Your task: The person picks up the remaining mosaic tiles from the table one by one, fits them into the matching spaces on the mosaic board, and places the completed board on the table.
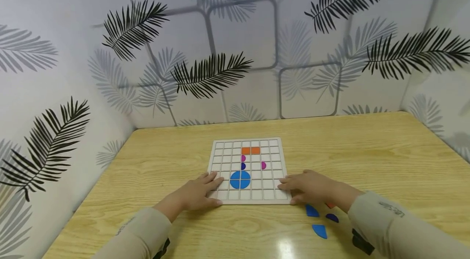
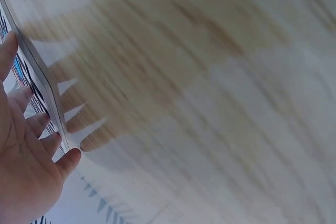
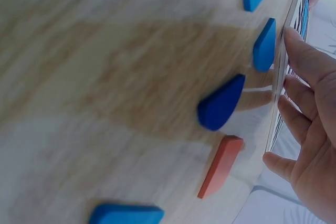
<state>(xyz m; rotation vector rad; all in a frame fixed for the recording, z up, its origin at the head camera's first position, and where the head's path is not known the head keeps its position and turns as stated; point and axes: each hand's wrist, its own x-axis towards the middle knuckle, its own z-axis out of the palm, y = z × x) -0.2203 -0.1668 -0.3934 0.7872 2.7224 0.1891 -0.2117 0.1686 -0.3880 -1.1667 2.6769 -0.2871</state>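
Left hand [image 1: 196, 193] at grid board's [image 1: 257, 194] left edge, fingers mostly extended and spread, touching the edge; right hand [image 1: 310, 185] likewise at its right edge, fingers slightly bent. Neither hand holds a piece. Board lies flat on counter [image 1: 205, 234], between the hands.

In the board's cells, 9 pieces: 4 blue quarter-circles [image 1: 235, 175] making one disc, left of board's middle, nearer its front edge; 1 dark blue half-circle [image 1: 243, 166] just behind disc; 2 magenta half-circles [image 1: 243, 158], one behind the dark blue, one right of it; 2 orange squares [image 1: 251, 150] side by side near board's far edge.

Off board's front right corner, 5 loose: 3 blue pieces [image 3: 264, 45], 1 dark blue piece [image 3: 220, 103], 1 orange piece [image 3: 220, 166]. Patterned wall [image 1: 253, 96] beyond board.
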